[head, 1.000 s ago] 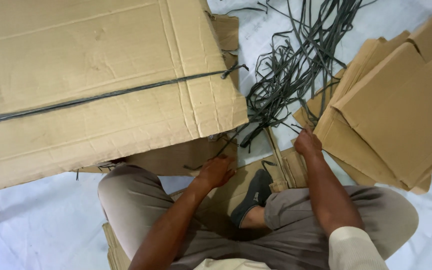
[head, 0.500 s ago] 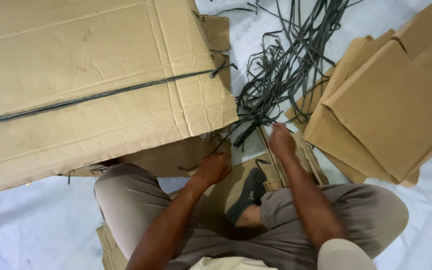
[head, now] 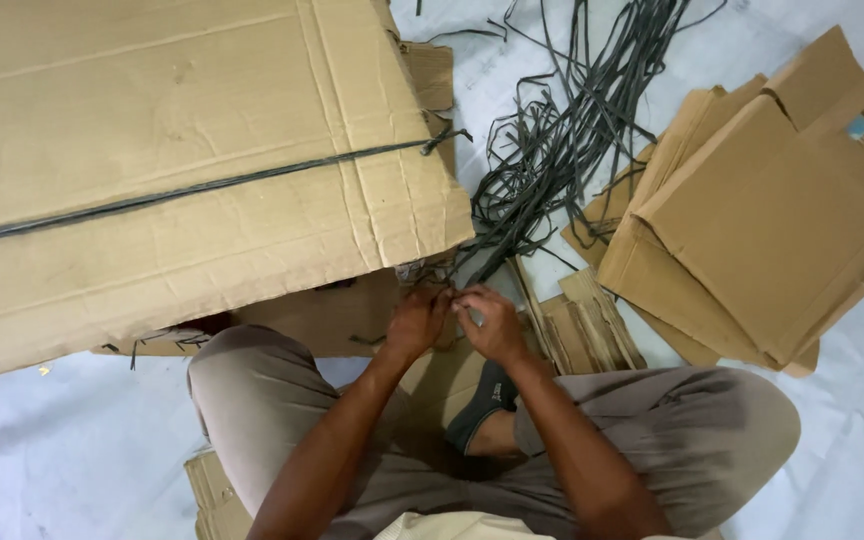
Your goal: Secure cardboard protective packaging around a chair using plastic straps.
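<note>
Both hands are right together at the near corner of the big cardboard bundle (head: pixel 182 170). The left hand (head: pixel 414 322) has its fingers curled, pinching at a dark strap end (head: pixel 439 290) just below that corner. The right hand (head: pixel 492 322) sits touching it, fingers bent in on the same bit of strap — a tight little knot of fingers, so exactly how much each one grips I cannot tell.

The bundle lies flat to the left, a dark band (head: pixel 202 187) running across its top. Beyond the hands, a loose tangle of grey straps (head: pixel 562 150) fans out toward the far side. To the right — a stack of flattened cardboard sheets (head: pixel 772 220). The person sits cross-legged on the white floor covering (head: pixel 52 450), with narrow cardboard strips (head: pixel 582 330) just right of the hands.
</note>
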